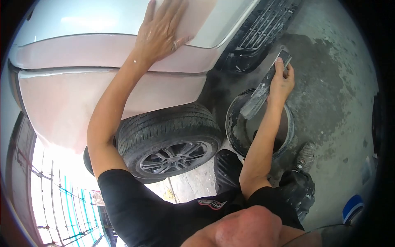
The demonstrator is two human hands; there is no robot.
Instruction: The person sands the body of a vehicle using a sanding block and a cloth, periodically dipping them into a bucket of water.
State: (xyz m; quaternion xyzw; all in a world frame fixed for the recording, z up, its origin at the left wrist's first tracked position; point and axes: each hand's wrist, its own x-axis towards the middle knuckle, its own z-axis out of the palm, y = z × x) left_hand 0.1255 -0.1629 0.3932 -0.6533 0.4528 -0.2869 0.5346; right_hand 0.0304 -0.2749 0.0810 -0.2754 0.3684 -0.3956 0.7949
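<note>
My left hand (160, 35) lies flat with fingers stretched out on the car's body panel (92, 18), beside a dull pinkish patch on the white paint. Wet-looking smears show on its skin. In my right hand (282, 84) is a long, narrow sanding block (260, 94), caked with grey-white residue. My thumb and fingers grip its upper end, and its lower end slants down over a round dark bucket (228, 128). The bucket's inside is partly hidden by the block and my forearm.
A wheel with a black tyre (164, 123) stands below the pinkish lower panel (111, 90). The dark grille (263, 31) is at the upper right. Wet concrete floor (314, 78) surrounds the bucket. A shoe (305, 156) and a blue-and-white object (353, 208) are at right.
</note>
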